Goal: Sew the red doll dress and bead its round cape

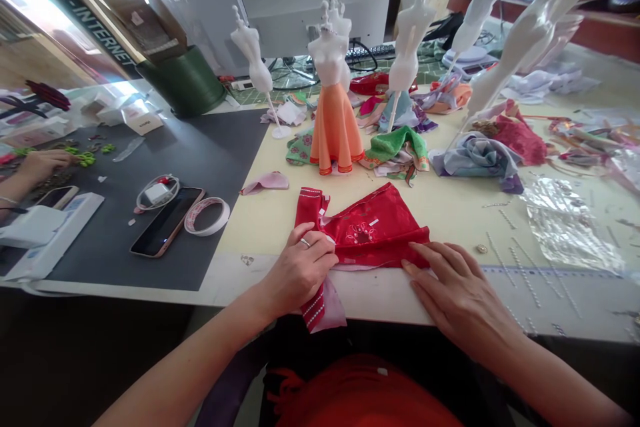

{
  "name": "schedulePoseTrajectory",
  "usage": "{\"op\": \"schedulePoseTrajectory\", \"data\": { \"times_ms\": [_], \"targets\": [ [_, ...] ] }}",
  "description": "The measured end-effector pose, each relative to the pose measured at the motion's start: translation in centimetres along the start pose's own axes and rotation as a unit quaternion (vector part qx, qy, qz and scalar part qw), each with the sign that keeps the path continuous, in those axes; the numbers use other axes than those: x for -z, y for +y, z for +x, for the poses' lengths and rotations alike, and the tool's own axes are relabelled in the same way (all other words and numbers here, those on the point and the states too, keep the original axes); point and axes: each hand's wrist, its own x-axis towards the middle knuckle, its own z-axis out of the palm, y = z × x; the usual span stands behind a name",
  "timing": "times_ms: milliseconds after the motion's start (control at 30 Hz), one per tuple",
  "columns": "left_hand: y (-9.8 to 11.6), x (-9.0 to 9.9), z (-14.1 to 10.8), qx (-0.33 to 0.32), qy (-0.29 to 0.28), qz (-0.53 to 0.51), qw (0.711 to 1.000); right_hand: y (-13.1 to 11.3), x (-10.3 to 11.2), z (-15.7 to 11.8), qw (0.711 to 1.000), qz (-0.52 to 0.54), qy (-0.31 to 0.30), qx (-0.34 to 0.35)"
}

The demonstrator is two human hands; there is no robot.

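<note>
A small red doll dress [383, 213] lies on the table's near edge, with a flower motif and strips trimmed in rows of white beads. Its pale pink lining shows where one beaded strip hangs down over the edge. My left hand [300, 267], a ring on one finger, is closed on the left part of the dress between the beaded strips. At the right end, the fingertips and thumb of my right hand [455, 280] grip the folded red edge. The cloth under the left fingers is hidden.
Doll dress forms stand behind, one in an orange skirt [336, 130]. Fabric pieces [475, 157] lie around them. Bead strands [525, 277], a ruler [555, 271] and a clear plastic bag [567, 227] are right; a phone [167, 221] and tape roll [207, 216] left. Another person's hand [43, 167] is far left.
</note>
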Motion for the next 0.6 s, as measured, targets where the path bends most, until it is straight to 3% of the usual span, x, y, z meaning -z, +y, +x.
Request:
{"op": "schedulePoseTrajectory", "data": {
  "times_ms": [167,367,500,600],
  "targets": [
    [-0.1,-0.1,-0.1,-0.007,-0.02,0.02,1.0,0.0,0.0,0.0,1.0,0.0,-0.005,-0.001],
    [0.2,1.2,0.4,-0.013,-0.075,0.036,0.996,0.0,0.0,0.0,1.0,-0.002,0.0,-0.003],
    [0.5,2.0,1.4,-0.067,-0.128,0.105,0.984,0.0,0.0,0.1,1.0,-0.004,-0.001,0.0],
    [0.6,2.1,2.0,-0.123,-0.132,0.159,0.971,0.0,0.1,0.1,1.0,-0.005,0.001,0.001]
  ]
}}
